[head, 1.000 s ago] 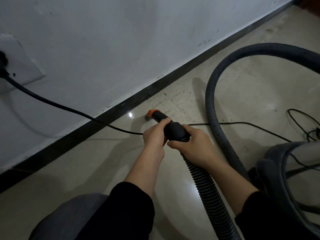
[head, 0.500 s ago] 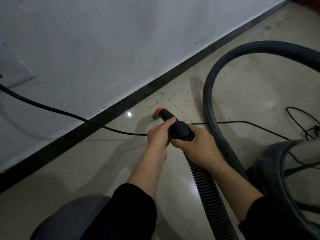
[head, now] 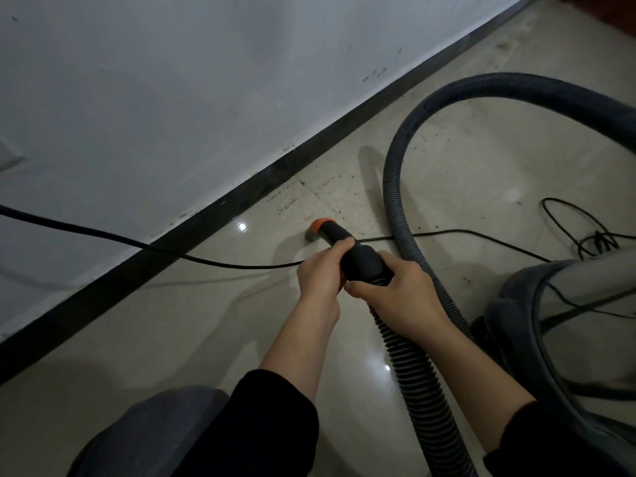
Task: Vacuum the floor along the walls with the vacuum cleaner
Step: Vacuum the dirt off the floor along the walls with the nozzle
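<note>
Both the left hand (head: 320,275) and right hand (head: 399,297) curl tightly around the black nozzle (head: 363,258), whose orange tip (head: 318,224) touches the floor (head: 206,325) near the baseboard (head: 206,223).

Black orange-tipped nozzle (head: 332,235) down on floor (head: 206,321).

Your path along the skirting board (head: 213,218) is crossed by the power cord (head: 137,243); the looping hose (head: 395,173) blocks the right.

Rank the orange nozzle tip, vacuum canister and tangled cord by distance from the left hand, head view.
1. orange nozzle tip, just ahead of the left hand.
2. vacuum canister, to its right.
3. tangled cord, far right past the canister.
</note>
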Available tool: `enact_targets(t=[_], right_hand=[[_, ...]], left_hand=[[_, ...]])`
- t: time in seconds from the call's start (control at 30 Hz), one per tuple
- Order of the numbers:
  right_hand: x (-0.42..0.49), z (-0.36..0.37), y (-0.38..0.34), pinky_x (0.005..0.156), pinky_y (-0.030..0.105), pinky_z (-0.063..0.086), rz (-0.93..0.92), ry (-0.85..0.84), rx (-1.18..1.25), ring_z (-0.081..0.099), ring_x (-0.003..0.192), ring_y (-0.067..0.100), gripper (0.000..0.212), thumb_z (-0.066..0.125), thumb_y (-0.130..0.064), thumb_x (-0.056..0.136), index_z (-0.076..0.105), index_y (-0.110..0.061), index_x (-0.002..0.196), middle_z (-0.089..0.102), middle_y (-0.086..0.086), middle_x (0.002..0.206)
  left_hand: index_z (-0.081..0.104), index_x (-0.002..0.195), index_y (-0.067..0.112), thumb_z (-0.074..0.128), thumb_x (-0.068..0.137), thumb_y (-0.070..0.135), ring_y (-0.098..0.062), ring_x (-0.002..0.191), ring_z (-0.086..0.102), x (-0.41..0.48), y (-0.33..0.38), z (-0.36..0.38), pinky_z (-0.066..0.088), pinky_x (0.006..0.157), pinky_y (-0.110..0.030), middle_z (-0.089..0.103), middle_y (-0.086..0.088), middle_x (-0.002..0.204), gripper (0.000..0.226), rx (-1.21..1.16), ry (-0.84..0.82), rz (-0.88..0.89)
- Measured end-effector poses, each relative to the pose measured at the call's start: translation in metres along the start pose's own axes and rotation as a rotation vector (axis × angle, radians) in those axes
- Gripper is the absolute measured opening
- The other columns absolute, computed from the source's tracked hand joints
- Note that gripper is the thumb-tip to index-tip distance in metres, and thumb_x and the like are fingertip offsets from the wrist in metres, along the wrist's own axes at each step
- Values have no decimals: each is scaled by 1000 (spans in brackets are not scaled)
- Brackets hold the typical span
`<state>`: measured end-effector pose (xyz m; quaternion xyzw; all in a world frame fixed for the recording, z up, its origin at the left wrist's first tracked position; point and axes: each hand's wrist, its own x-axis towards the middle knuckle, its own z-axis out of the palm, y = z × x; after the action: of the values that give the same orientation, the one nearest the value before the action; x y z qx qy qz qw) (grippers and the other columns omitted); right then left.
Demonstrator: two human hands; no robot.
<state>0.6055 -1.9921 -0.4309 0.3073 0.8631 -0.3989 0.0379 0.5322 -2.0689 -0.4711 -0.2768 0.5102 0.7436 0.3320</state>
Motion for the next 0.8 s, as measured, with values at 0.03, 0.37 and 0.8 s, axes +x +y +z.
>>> enact_targets(t=[0.03,0.37,0.8], right_hand=[[0,1,-1,66,45,57,-2,-13,7,65,68,23,31,77,-33,70,64,-20,95,67,5,74],[-3,7,-6,62,41,56,-33,-85,46,65,69,25,29,79,-30,72,65,-22,96,67,6,77],[-5,-11,18,62,42,56,28,37,79,65,68,25,27,78,-28,72,64,-25,94,66,6,74]], left_hand=[[70,89,11,78,79,20,-17,79,69,0,1,-1,52,63,-25,73,-8,87,16,1,19,7],[66,84,10,74,80,17,-17,76,65,-2,4,-10,52,62,-26,70,-6,82,11,-15,85,36],[70,88,10,76,82,14,-17,82,69,1,-12,16,57,72,-26,74,-13,96,9,17,-94,-11]])
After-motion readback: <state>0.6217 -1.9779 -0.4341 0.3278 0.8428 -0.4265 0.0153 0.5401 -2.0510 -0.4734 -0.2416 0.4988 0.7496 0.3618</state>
